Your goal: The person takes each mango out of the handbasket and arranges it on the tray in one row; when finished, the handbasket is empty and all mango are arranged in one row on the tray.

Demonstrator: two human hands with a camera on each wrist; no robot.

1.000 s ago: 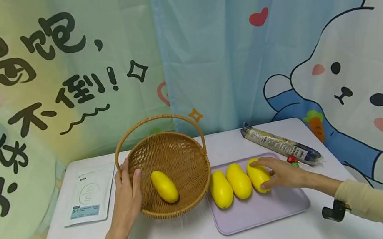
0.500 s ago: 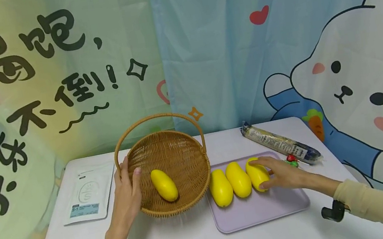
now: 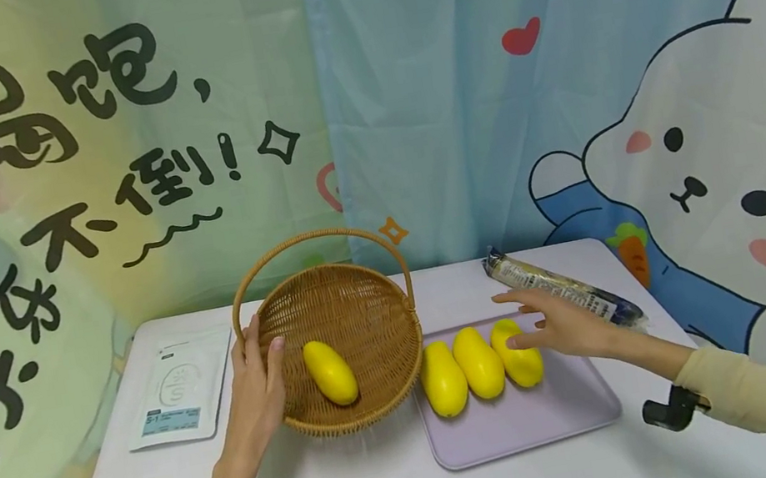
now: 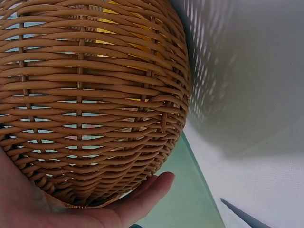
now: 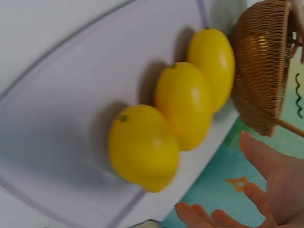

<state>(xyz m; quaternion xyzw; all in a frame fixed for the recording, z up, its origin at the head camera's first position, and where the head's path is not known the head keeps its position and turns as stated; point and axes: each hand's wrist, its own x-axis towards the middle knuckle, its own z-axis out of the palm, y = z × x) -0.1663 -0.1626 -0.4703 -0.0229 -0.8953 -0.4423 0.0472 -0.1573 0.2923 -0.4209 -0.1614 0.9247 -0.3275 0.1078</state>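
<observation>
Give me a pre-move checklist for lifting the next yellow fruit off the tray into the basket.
1. Right hand free: ok, fingers straight, holding nothing.
2. Rightmost yellow fruit reachable: ok, it lies on the tray beside the fingertips.
3. Basket steadied: ok, the left hand rests on its rim and tilts it.
4. Room in basket: ok, one fruit in the basket, with space around it.
5. Tray flat on table: ok.
6. Whether a fingertip touches the fruit: cannot tell.

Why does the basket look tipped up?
It is tilted: the left hand props the basket on its side, one mango inside.
</observation>
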